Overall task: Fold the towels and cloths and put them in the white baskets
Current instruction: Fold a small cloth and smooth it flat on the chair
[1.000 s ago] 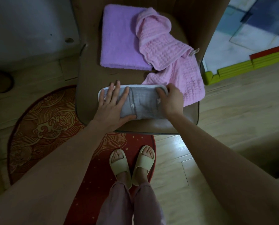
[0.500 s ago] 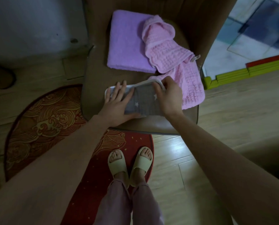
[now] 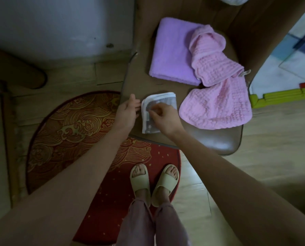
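A small grey cloth with white stars and a white edge (image 3: pixel 163 102) lies folded into a narrow packet on the brown chair seat (image 3: pixel 210 141). My right hand (image 3: pixel 163 118) lies on top of it, fingers curled and pinching its upper layer. My left hand (image 3: pixel 128 112) rests at the cloth's left edge, fingers straight against it. A folded purple towel (image 3: pixel 171 52) sits further back on the seat. A pink waffle towel (image 3: pixel 217 89) lies crumpled over the purple one and down the seat's right side. No white basket is clearly in view.
A red and gold patterned rug (image 3: pixel 73 128) covers the wooden floor under my feet in pale slippers (image 3: pixel 153 181). A yellow-green foam mat edge (image 3: pixel 281 96) lies to the right. Something white (image 3: pixel 235 0) shows at the top edge.
The grey cloth was folded from a wide strip into a half-width packet: my right hand carried its right end over to the left. My left hand slid off the cloth to its left edge.
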`<state>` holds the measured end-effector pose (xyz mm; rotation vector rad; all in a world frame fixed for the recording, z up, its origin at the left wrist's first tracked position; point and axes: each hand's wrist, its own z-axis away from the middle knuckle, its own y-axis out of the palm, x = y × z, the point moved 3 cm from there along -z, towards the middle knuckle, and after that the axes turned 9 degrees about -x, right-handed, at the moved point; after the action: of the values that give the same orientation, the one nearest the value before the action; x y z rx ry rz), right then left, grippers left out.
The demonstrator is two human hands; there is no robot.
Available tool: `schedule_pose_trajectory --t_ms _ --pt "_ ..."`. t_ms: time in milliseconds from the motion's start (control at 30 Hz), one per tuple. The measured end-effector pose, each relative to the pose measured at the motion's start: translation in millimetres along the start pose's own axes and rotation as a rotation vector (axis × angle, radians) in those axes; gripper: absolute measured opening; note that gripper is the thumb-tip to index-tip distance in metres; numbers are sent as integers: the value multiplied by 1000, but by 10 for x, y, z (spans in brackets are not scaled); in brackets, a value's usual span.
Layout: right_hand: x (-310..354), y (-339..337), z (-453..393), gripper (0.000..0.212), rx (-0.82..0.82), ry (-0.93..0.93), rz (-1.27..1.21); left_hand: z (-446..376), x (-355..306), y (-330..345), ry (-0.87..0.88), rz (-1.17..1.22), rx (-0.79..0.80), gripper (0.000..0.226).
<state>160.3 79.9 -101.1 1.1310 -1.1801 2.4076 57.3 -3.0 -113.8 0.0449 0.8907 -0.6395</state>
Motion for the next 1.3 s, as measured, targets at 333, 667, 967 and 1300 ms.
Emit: schedule_pose_trajectory --t_ms 333,667,967,1300 --pt "-248 -265 -28 47 -207 14 151 -83 27 86 139 -499 -140 32" --pt "-343 -271 -81 38 -1 -76 19 -28 21 199 291 -542 91 36" --pt "-320 -552 -213 31 193 -91 -50 -31 -85 100 552 -479 180 16" --pt "42 -541 -248 18 180 140 -649 -242 -174 12 454 -449 -93 29"
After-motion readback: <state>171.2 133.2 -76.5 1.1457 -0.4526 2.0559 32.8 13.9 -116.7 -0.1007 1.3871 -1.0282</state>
